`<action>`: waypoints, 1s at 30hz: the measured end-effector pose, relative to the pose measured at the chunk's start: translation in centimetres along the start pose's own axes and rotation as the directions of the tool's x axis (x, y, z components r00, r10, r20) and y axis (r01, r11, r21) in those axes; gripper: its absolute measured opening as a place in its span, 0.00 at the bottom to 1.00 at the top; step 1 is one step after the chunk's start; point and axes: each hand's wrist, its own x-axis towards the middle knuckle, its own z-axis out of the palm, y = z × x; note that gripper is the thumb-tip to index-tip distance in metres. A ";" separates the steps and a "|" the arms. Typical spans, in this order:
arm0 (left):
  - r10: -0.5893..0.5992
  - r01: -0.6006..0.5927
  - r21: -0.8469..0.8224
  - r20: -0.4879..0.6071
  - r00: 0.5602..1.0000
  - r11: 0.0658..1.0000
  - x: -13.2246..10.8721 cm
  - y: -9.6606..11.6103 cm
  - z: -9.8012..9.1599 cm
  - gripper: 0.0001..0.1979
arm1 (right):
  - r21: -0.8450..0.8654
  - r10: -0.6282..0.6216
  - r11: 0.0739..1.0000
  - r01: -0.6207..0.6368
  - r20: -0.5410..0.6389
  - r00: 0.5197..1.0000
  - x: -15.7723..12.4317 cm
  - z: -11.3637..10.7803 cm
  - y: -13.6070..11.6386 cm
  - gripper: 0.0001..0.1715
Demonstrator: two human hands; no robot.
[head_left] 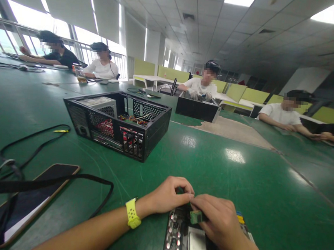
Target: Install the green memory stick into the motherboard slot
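Observation:
A motherboard (172,243) lies in front of me at the bottom of the view, with a square silver metal plate (197,245) in its middle and rows of round capacitors along its left side. My right hand (223,220) is closed above the board, holding a small green memory stick (196,217) whose end sticks out below the fingers. My left hand (171,196), with a yellow strap on its wrist, is closed at the board's far edge. Its thumb and fingertips meet the right fingertips; whatever they pinch is hidden.
Ahead to the left stands an open black computer case (157,134) with a power supply and wires inside. A phone (33,203) and black cables (35,145) lie on the left. Across the green table, a person (203,85) works at another case (197,109); others sit around it.

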 end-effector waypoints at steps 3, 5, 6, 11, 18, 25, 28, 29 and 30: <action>-0.006 0.006 0.006 0.001 1.000 1.000 0.0 0.1 0.1 0.06 | 0.001 0.003 1.000 -0.003 -0.003 1.000 -0.1 0.0 0.0 0.14; -0.016 0.016 0.003 -0.001 1.000 1.000 0.0 0.1 0.2 0.05 | -0.001 0.004 1.000 -0.004 0.009 1.000 -0.1 0.0 0.1 0.14; -0.022 0.022 0.001 -0.002 1.000 1.000 0.0 0.1 0.2 0.05 | -0.005 0.000 1.000 0.000 0.012 1.000 -0.2 0.1 0.2 0.14; -0.035 0.036 0.024 -0.017 0.999 0.999 -0.1 0.2 0.4 0.05 | -0.035 -0.056 0.998 0.053 -0.082 0.995 -0.3 0.6 0.3 0.13; -0.027 0.029 0.068 -0.025 0.999 0.997 -0.2 0.0 0.6 0.05 | -0.020 -0.036 0.999 0.033 -0.133 0.990 -0.2 1.1 -0.2 0.12; 0.001 0.000 0.074 -0.019 1.000 0.997 -0.3 0.1 0.6 0.05 | -0.001 -0.031 0.999 0.032 -0.131 0.991 -0.1 0.9 -0.2 0.12; 0.004 -0.003 0.073 -0.015 1.000 0.997 -0.2 0.2 0.5 0.05 | 0.014 -0.031 0.999 0.033 -0.114 0.993 -0.1 0.8 -0.1 0.13; 0.003 -0.002 0.076 -0.014 1.000 0.997 -0.2 0.2 0.5 0.05 | 0.018 -0.031 0.999 0.033 -0.111 0.993 0.0 0.7 -0.1 0.13; 0.004 -0.003 0.079 -0.012 1.000 0.997 -0.2 0.2 0.4 0.05 | 0.020 -0.029 0.999 0.032 -0.112 0.993 0.0 0.7 -0.1 0.13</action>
